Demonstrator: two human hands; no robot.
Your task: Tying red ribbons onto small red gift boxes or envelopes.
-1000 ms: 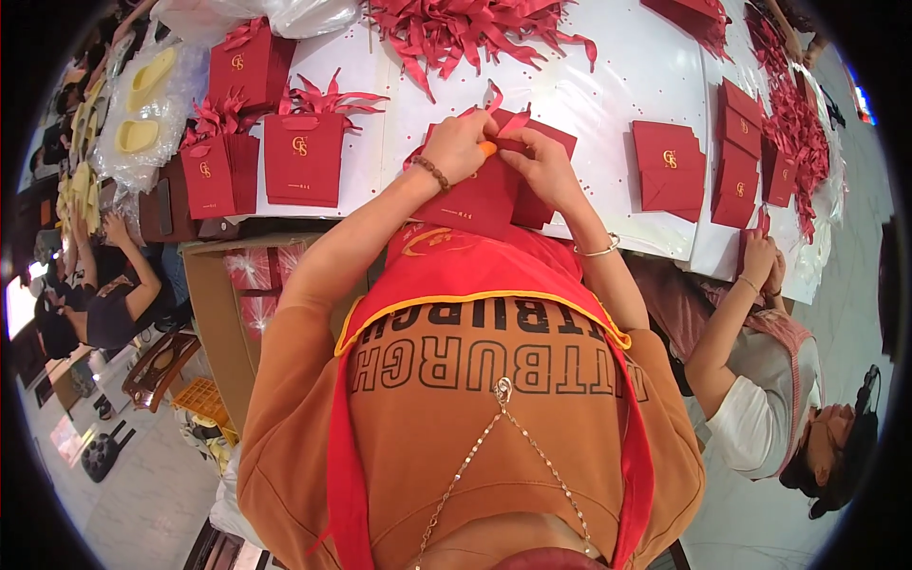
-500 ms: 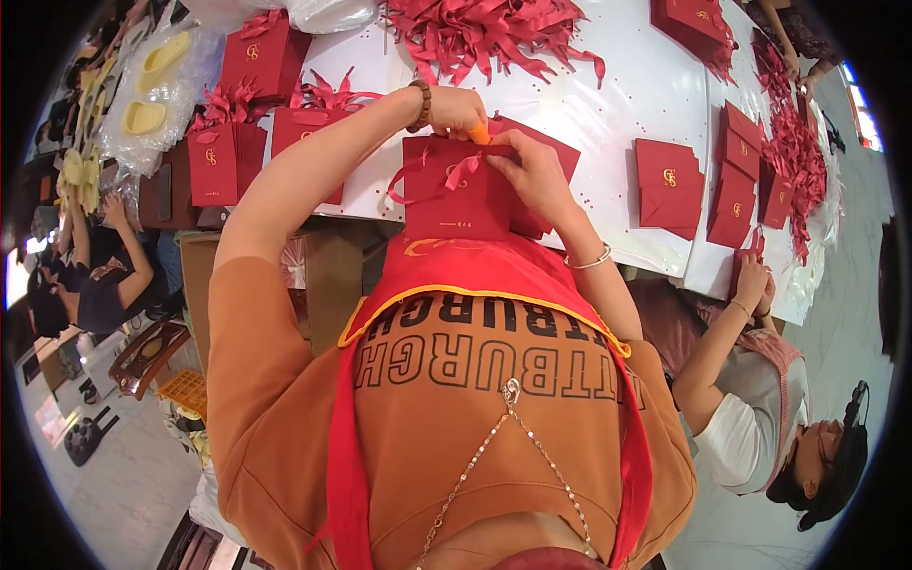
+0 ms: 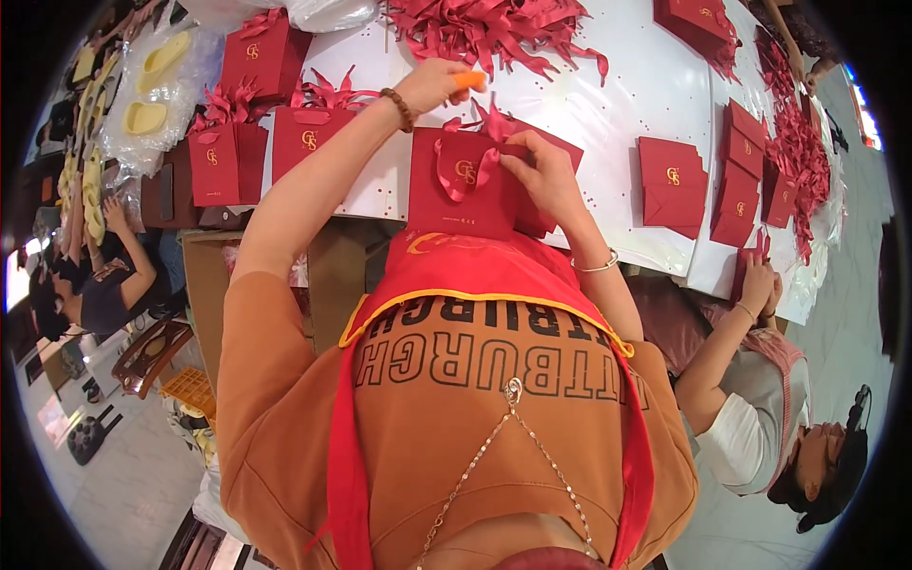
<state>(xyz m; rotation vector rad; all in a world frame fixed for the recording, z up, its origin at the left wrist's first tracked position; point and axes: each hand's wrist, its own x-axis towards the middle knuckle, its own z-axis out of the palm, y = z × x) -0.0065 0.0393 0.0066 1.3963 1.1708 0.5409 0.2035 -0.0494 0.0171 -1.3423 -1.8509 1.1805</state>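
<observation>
In front of my body a red paper gift bag [image 3: 461, 207] stands upright at the near table edge, its front towards me. A red ribbon handle [image 3: 443, 179] loops down over that front. With closed fingers my right hand [image 3: 551, 179] pinches the ribbon at the bag's upper right edge. Up and to the left, apart from the bag, my left hand [image 3: 429, 91] hovers over the white table with curled fingers. A short orange piece [image 3: 469, 82] shows at its fingertips; whether it is a finger cover or something held, I cannot tell. Behind this bag another red bag [image 3: 556, 141] partly shows.
A heap of red ribbons [image 3: 489, 28] lies at the far side of the table [image 3: 617, 104]. Finished-looking red bags [image 3: 214, 171] stand left; flat red bags [image 3: 673, 180] lie right. A co-worker's hands [image 3: 760, 290] work at the right edge. Yellow clogs [image 3: 145, 118] lie in plastic far left.
My left hand has lifted off the bag's top edge, up and to the left. The ribbon loop has shifted right and now hangs on the bag's front. My right hand stays at the bag.
</observation>
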